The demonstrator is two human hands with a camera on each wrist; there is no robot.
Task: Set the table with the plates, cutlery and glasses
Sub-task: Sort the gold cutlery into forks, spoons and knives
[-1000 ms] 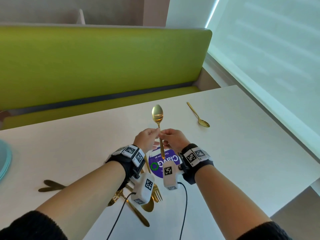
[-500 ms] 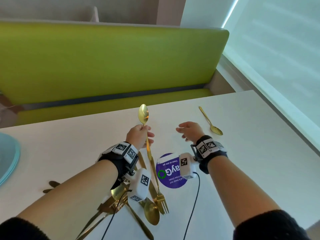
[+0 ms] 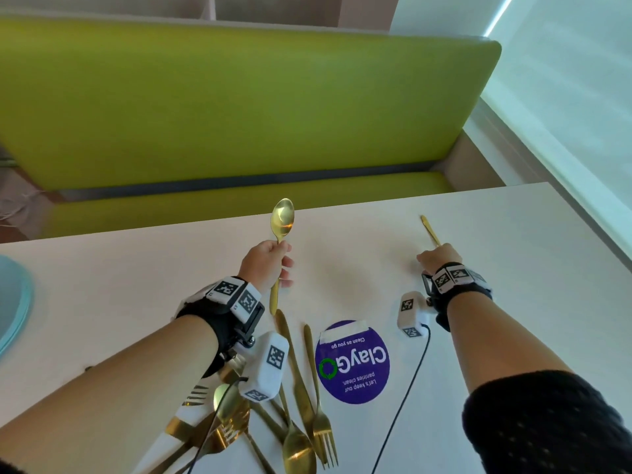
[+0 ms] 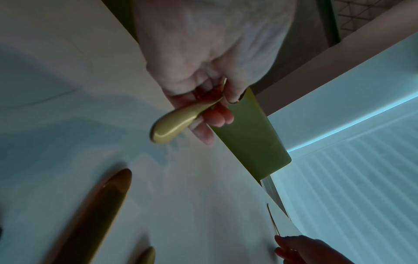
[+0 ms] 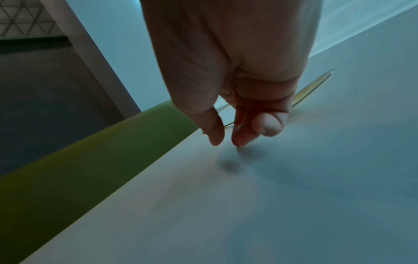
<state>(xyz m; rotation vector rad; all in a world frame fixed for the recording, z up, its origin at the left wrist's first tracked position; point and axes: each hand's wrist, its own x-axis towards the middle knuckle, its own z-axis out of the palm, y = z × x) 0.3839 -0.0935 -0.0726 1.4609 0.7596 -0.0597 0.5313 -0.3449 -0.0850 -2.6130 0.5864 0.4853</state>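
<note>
My left hand (image 3: 282, 265) grips a gold spoon (image 3: 282, 217) by its handle and holds it upright above the white table (image 3: 513, 251), bowl up; the left wrist view shows the handle end (image 4: 172, 125) sticking out below the curled fingers. A second gold spoon (image 3: 429, 230) lies on the table to the right. My right hand (image 3: 434, 256) is over its near end, with thumb and fingers (image 5: 242, 137) pointing down at the tabletop just in front of that spoon (image 5: 314, 87). They do not close on it.
A pile of gold cutlery (image 3: 301, 405) lies at the near edge under my left wrist. A round purple sticker (image 3: 352, 364) sits beside it. A pale blue plate (image 3: 13, 302) shows at the far left. A green bench (image 3: 239, 114) runs behind the table.
My right hand let go of the upright spoon and moved right to the spoon lying on the table. The left hand kept the spoon and shifted slightly left.
</note>
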